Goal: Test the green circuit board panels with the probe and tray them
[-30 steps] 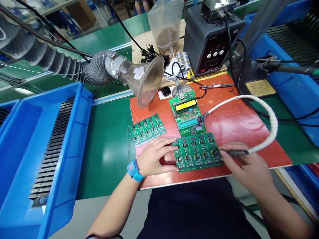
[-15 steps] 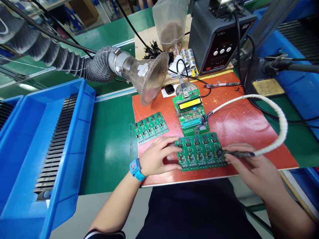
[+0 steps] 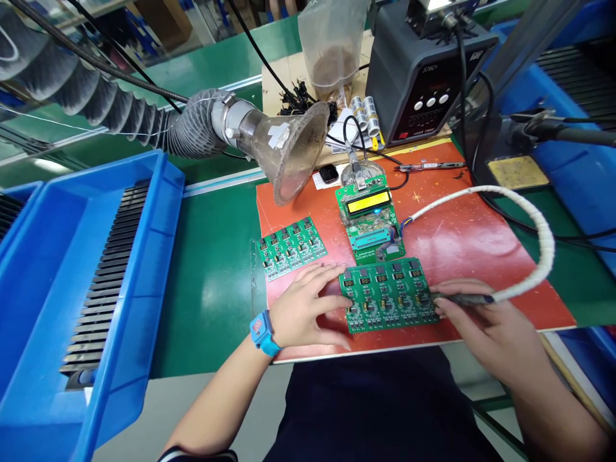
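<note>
A green circuit board panel (image 3: 389,296) with several small digit displays lies on the orange mat in front of me. My left hand (image 3: 308,308), wearing a blue watch, rests at its left edge with fingers spread; some fingertips touch the edge and the thumb is off it. In my right hand (image 3: 491,327) a dark pen-like probe (image 3: 464,298) is pinched, its tip at the panel's right edge. A white wrapped cable (image 3: 541,247) runs from the probe to a programmer board (image 3: 370,221) with a lit yellow screen. To the left lies a second panel (image 3: 292,249).
A fume extraction funnel (image 3: 301,154) hangs over the mat's back left. Blue bins (image 3: 161,256) with black slotted racks (image 3: 108,282) stand at left. Behind are a soldering station (image 3: 428,77), a plastic container (image 3: 332,51) and a pen (image 3: 433,165). A yellow sponge (image 3: 513,172) sits at right.
My left thumb has come away from the panel's lower left corner, and the left fingers have opened slightly. My right hand and the probe stay at the right edge.
</note>
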Tool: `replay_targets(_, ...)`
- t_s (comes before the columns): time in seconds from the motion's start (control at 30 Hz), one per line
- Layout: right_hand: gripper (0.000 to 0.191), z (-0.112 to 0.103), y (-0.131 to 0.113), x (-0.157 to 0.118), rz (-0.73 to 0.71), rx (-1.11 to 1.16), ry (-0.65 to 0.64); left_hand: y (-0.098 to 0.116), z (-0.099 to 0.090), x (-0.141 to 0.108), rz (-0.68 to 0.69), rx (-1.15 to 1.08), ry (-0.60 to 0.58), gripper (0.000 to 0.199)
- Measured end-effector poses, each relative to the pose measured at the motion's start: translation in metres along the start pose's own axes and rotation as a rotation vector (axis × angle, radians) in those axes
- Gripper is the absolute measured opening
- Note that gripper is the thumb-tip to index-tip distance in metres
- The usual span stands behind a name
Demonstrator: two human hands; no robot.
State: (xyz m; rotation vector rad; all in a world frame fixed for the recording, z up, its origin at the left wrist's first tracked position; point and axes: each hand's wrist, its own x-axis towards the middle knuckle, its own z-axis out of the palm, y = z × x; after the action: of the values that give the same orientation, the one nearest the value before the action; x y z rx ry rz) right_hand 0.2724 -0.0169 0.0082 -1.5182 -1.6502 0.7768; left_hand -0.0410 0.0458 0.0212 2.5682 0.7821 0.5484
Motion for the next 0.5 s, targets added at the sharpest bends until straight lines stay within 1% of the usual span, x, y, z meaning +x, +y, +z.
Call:
replay_targets(0.17, 0.012, 0.0003, -0.0019, 0.0007, 0.005, -0.006, 0.009, 0.0031, 0.0049, -0.0009, 0.000, 0.064, 0.051, 0.049)
replay_targets(0.33, 0.012, 0.0008, -0.0019, 0.0007, 0.013, 0.008, 0.006, 0.0041, 0.0069, -0.0017, -0.017, 0.050, 0.026, 0.044)
replay_targets(0.5, 0.011, 0.0011, -0.0028, 0.0019, 0.010, -0.018, 0.005, 0.0045, 0.0063, -0.0019, -0.024, 0.053, 0.026, 0.044)
